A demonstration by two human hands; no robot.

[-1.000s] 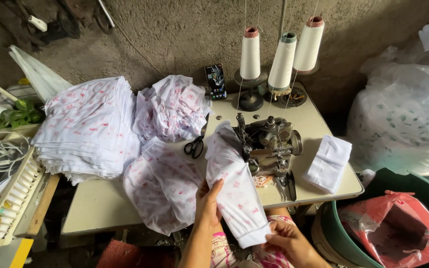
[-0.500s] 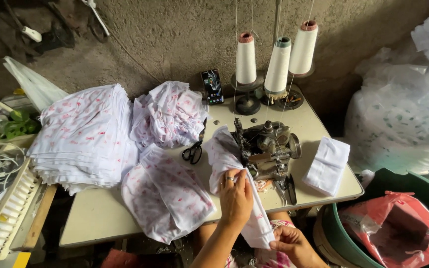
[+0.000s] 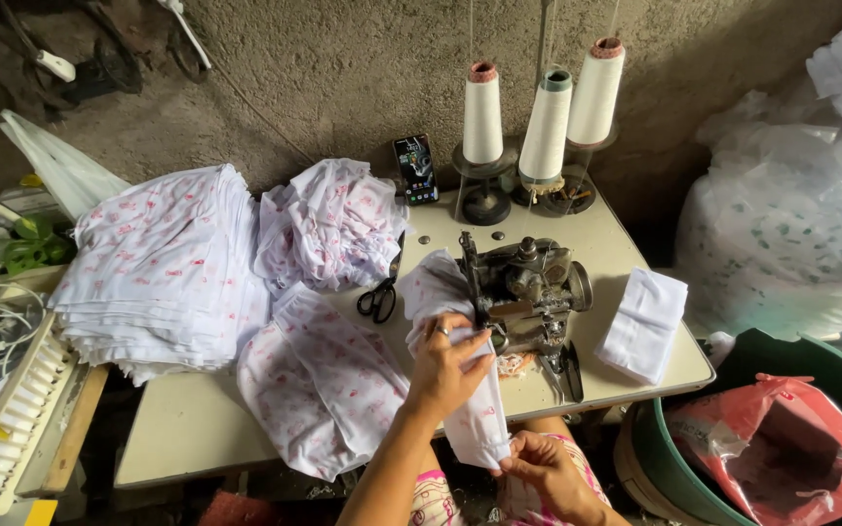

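A strip of white fabric with small pink print point(image 3: 468, 390) lay across the front of the sewing table point(image 3: 197, 429), its upper end bunched against the left side of the grey sewing machine point(image 3: 528, 287) and its lower end hanging past the table edge toward the person's lap. The left hand point(image 3: 445, 365) pressed down on the middle of the strip just beside the machine, fingers curled over the cloth, a ring showing on one finger. The right hand point(image 3: 543, 468) was below the table edge, pinching the bottom end of the same strip between thumb and fingertips. Left of the strip lay another printed piece point(image 3: 319, 385) draped over the front edge, and black scissors point(image 3: 379, 297) rested on the table just above it. Further left sat a tall stack of folded printed fabric point(image 3: 163, 268), with a crumpled heap of the same cloth point(image 3: 328, 224) beside it. A phone point(image 3: 416, 169) leaned against the wall behind, next to three cones of white thread point(image 3: 546, 127) on a stand. A small pile of plain white pieces point(image 3: 643, 323) lay on the right end of the table, and a green tub point(image 3: 694, 468) holding a red bag point(image 3: 782, 443) stood on the floor to the right.
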